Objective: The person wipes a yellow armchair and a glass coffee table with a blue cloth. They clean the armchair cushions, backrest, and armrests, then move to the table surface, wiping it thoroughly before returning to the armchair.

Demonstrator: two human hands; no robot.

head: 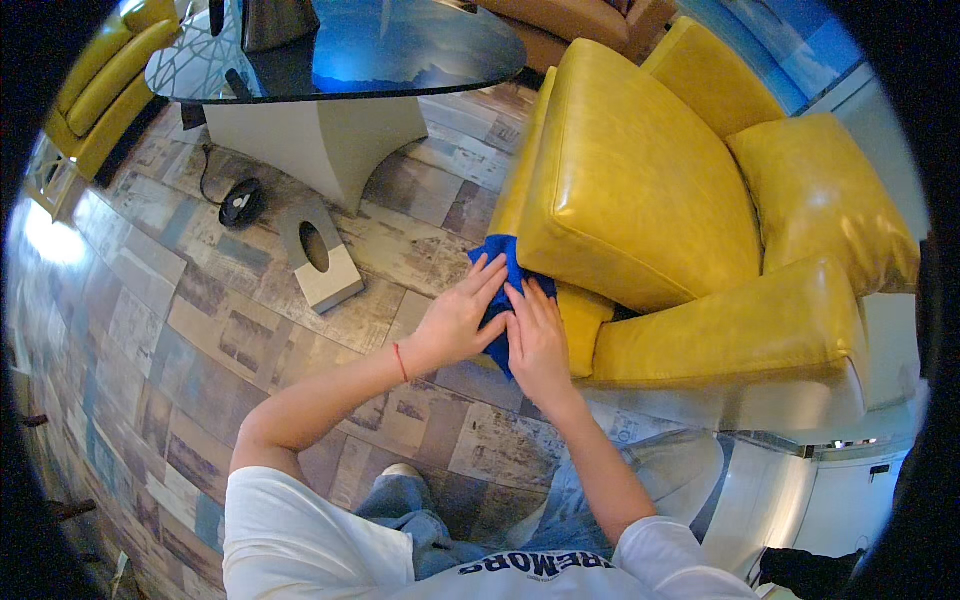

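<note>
A blue cloth lies against the front lower corner of a yellow leather armchair, beneath the overhanging edge of its seat cushion. My left hand, with a red string bracelet at the wrist, rests on the cloth with its fingers spread. Just right of it, my right hand presses on the same cloth, its fingers pointing up towards the cushion. The two hands touch or nearly touch near the thumbs. Part of the cloth is hidden under them. Neither hand plainly grips the cloth.
A glass-topped table on a pale sculpted base stands beyond. A tissue box and a coiled black cable lie on the patterned floor. A yellow pillow leans on the armchair. Another yellow sofa stands far left.
</note>
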